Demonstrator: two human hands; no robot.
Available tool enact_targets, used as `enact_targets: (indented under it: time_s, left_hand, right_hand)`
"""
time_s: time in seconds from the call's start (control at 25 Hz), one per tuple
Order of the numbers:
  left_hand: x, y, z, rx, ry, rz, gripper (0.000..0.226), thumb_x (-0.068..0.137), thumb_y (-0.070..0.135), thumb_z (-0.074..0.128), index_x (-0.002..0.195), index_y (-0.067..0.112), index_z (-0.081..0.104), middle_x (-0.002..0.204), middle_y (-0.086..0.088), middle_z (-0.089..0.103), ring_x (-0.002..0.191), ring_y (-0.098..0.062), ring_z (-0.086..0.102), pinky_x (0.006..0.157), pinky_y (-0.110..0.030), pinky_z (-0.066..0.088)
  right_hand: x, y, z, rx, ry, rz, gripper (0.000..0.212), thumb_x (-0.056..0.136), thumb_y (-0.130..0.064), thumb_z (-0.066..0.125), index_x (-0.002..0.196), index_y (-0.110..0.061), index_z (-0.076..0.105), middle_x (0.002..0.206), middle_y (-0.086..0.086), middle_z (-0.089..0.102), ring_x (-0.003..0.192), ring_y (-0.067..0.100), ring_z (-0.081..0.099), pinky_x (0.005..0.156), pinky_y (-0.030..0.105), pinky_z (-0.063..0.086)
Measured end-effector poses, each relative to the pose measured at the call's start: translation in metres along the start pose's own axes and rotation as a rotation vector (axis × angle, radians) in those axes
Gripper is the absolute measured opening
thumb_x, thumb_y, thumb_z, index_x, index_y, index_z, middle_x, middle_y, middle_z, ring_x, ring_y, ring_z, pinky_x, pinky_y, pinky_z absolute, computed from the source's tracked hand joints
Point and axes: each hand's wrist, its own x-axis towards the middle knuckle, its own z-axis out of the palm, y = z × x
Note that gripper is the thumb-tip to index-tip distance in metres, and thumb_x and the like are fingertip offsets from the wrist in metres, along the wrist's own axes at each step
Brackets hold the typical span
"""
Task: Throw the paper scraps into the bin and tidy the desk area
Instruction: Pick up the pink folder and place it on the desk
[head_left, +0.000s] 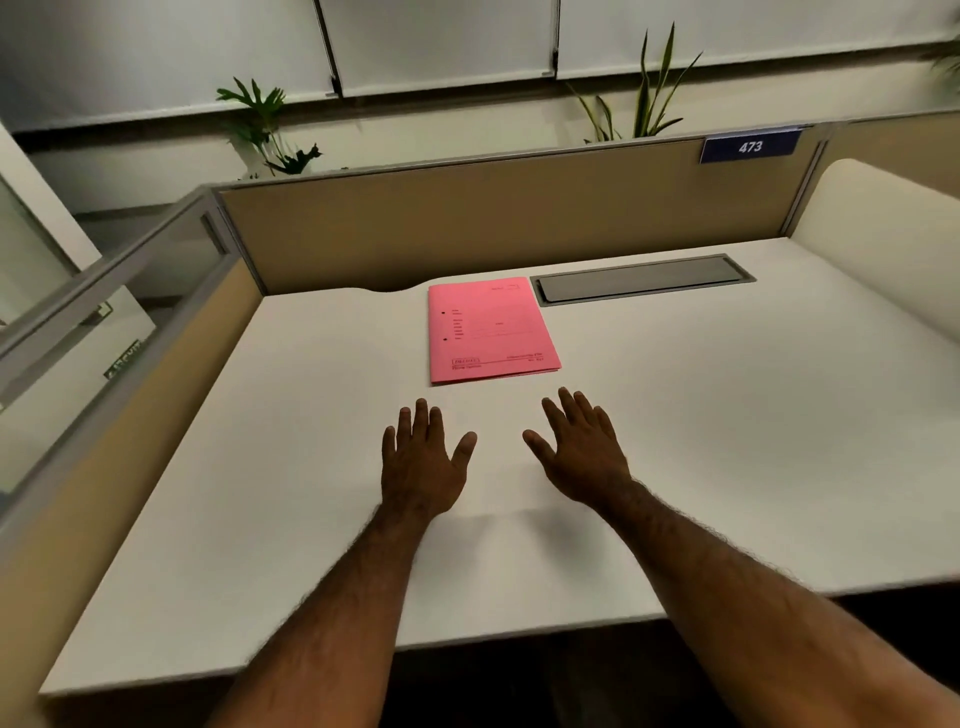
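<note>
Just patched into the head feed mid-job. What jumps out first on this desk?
The pink folder stands out, lying flat and closed near the back middle of the white desk, left of the grey cable-tray lid. In front of it, the left hand and right hand are spread open, palms down, holding nothing. On the beige partition at back right, a blue sign reads 473; no paper scraps or bin are in view.

Folder (491, 330) lies on desk (727, 441), beyond both hands (501, 457).
</note>
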Motion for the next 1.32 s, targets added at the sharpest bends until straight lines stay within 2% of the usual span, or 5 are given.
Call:
enact_targets:
  time_s: [0.28,0.68,0.96,1.12,1.32]
  left_hand:
    - [-0.121,0.017,-0.035,0.011,-0.011,0.060,0.078,0.091,0.067,0.012,0.151,0.016,0.016,0.162,-0.005,0.005,0.149,-0.025,-0.001,0.119,-0.046,-0.002]
    - [-0.232,0.061,-0.066,0.047,-0.015,0.047,0.079,0.088,0.070,0.013,0.151,0.023,0.020,0.162,-0.006,0.004,0.149,-0.027,-0.002,0.119,-0.046,-0.004]
    - [-0.318,0.135,-0.061,0.030,0.043,-0.055,0.076,0.089,0.070,0.014,0.150,0.025,0.021,0.162,-0.005,0.005,0.149,-0.026,-0.001,0.117,-0.046,-0.006]
    - [-0.371,0.182,-0.055,0.050,0.051,-0.083,0.073,0.091,0.067,0.015,0.150,0.023,0.021,0.162,-0.007,0.007,0.149,-0.027,0.000,0.117,-0.046,-0.004]
    - [-0.431,0.228,-0.063,0.046,0.122,-0.122,0.075,0.091,0.067,0.013,0.150,0.021,0.018,0.162,-0.006,0.002,0.148,-0.025,-0.003,0.115,-0.043,-0.010]
  right_hand:
    - [-0.133,-0.011,-0.024,-0.013,0.056,-0.010,0.072,0.095,-0.064,0.019,0.152,-0.021,0.020,0.163,0.005,0.011,0.150,0.021,0.002,0.121,0.042,0.003]
    - [-0.242,0.001,-0.062,-0.016,0.044,-0.007,0.073,0.093,-0.067,0.015,0.152,-0.025,0.017,0.163,0.001,0.008,0.150,0.019,-0.001,0.121,0.047,0.001]
    - [-0.315,0.053,-0.100,0.011,0.058,-0.153,0.073,0.093,-0.068,0.017,0.152,-0.027,0.017,0.163,0.000,0.008,0.150,0.019,0.000,0.121,0.047,0.001]
    - [-0.363,0.087,-0.123,0.009,-0.011,-0.225,0.077,0.090,-0.073,0.020,0.152,-0.028,0.016,0.163,0.000,0.008,0.150,0.021,0.000,0.119,0.054,0.001]
    - [-0.417,0.117,-0.143,0.052,-0.010,-0.284,0.076,0.090,-0.073,0.022,0.151,-0.028,0.018,0.163,-0.001,0.007,0.150,0.021,0.000,0.119,0.058,0.004]
